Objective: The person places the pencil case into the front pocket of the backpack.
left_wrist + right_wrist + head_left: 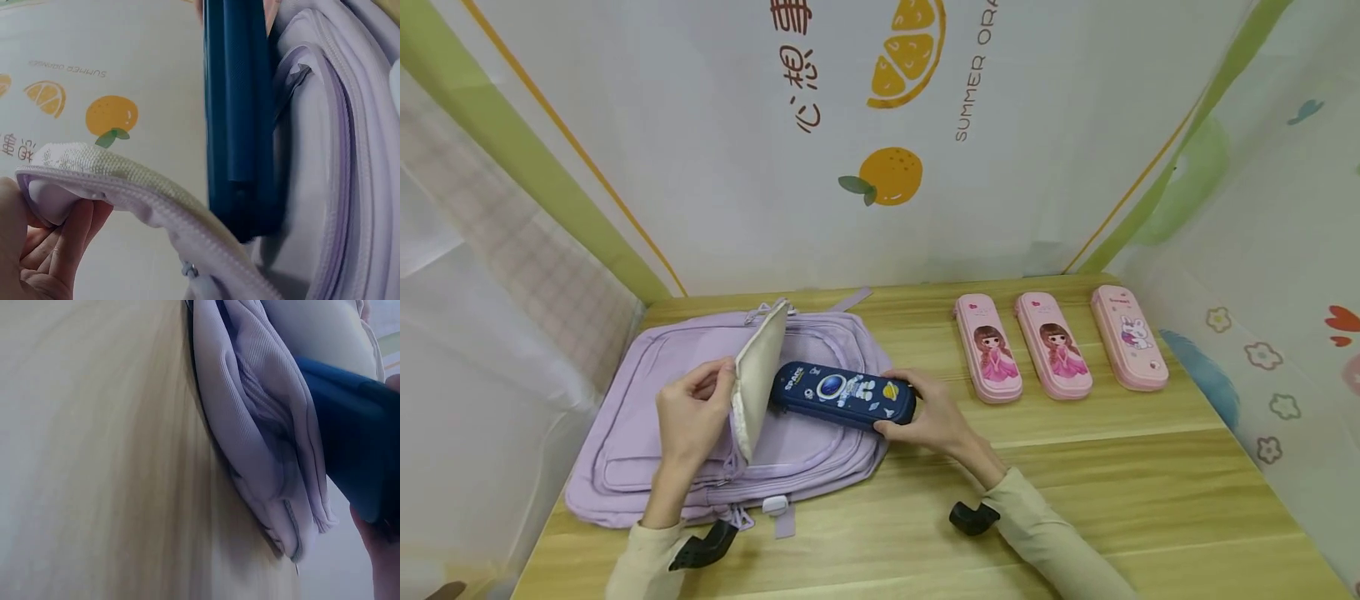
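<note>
A lilac backpack [670,367] lies flat on the table with its top flap [762,375] lifted, showing a cream lining. My left hand [694,410] pinches the flap's edge between thumb and fingers; the left wrist view shows the zip along that flap [134,181]. My right hand [934,414] grips the right end of a navy pencil case [842,395] printed with an astronaut and "SPACE". The far end of the case is over the backpack's opening, beside the raised flap. In the right wrist view the case [350,431] is above the bag's side [250,419].
Two pink pencil cases with a doll print, one [988,348] left of the other [1054,345], lie on the wooden table [1075,492]. A pink rabbit-print case [1129,337] lies farther right. A white curtain [737,208] with orange prints hangs behind the table.
</note>
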Available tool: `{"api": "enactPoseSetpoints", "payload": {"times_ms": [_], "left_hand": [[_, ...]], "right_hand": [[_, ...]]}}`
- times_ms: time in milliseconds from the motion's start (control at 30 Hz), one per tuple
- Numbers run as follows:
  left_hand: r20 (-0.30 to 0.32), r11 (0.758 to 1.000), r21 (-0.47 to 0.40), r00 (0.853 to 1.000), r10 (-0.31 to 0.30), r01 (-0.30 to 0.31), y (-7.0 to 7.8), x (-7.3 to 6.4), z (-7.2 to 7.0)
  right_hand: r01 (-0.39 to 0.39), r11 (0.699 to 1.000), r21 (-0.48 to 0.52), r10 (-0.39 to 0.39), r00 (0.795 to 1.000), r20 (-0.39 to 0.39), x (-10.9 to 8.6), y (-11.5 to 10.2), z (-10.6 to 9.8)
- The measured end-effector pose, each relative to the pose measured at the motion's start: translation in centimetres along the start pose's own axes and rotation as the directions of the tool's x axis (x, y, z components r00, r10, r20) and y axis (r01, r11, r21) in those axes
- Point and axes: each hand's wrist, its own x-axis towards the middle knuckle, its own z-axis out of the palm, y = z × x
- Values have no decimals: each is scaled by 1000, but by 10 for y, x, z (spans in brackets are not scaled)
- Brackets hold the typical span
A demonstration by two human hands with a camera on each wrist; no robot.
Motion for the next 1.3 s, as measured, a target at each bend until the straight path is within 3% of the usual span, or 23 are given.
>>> {"api": "enactPoseSetpoints", "payload": {"times_ms": [100,300,567,833,1167,1300], "left_hand": [[-2,1000,3,1000,-19,19,1,1,-1],[-15,999,2,999,-51,51,1,3,-3],[-27,994,-52,995,-97,95,3,7,-4],[-40,990,-61,991,-126,123,0,10,-7],[-47,987,-96,990,-136,131,-2,12,-10],[-55,984,-108,988,-146,139,-2,12,-10]], "right_hand": [[-11,998,57,8,998,59,2,-1,2],[-42,998,47,35,989,145,9,0,2],[-14,998,61,-4,959,283,21,-2,8],[-10,998,54,-6,959,284,31,-9,22],[-42,998,53,29,973,229,36,-21,36],[-47,995,88,25,972,235,34,-25,46]]}}
